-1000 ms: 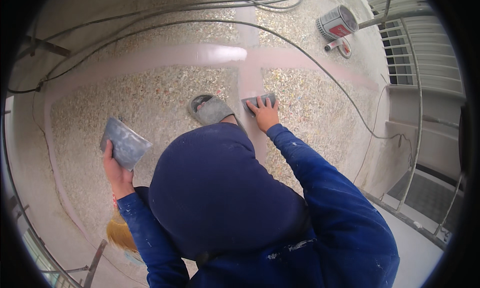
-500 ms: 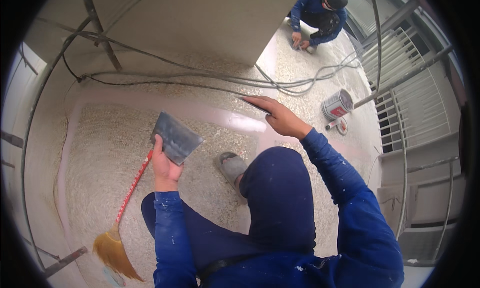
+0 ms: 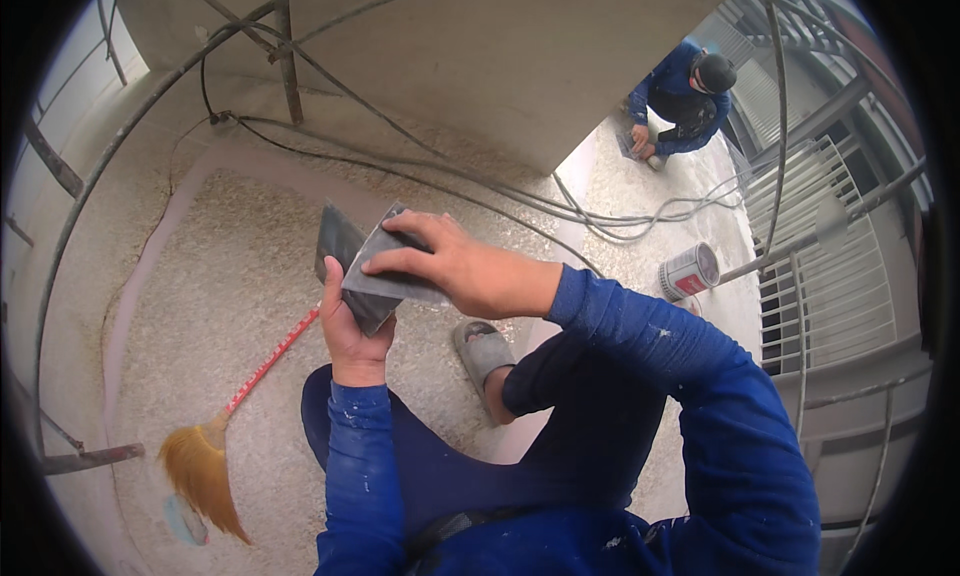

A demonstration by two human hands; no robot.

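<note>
In front of my knees, my left hand (image 3: 352, 334) grips a dark grey, flat putty scraper (image 3: 338, 238), thumb along its near edge. My right hand (image 3: 490, 269) holds a second grey flat scraper (image 3: 374, 242), its fingers spread over the face. This second blade overlaps the first and appears to touch it; part of the left one is hidden behind it. A straw broom (image 3: 205, 456) with a red handle lies on the speckled floor left of my legs.
Black cables (image 3: 400, 181) cross the floor beyond my hands, near a large pillar (image 3: 480, 66). A paint bucket (image 3: 690, 272) stands to the right, by white railings (image 3: 830, 266). Another person (image 3: 685, 101) crouches at the far right. Metal poles (image 3: 287, 56) stand around.
My right hand has come left and nearer, bringing its scraper over the left one. The left scraper has turned more edge-on. The view has shifted, and the bucket's lid is now mostly hidden.
</note>
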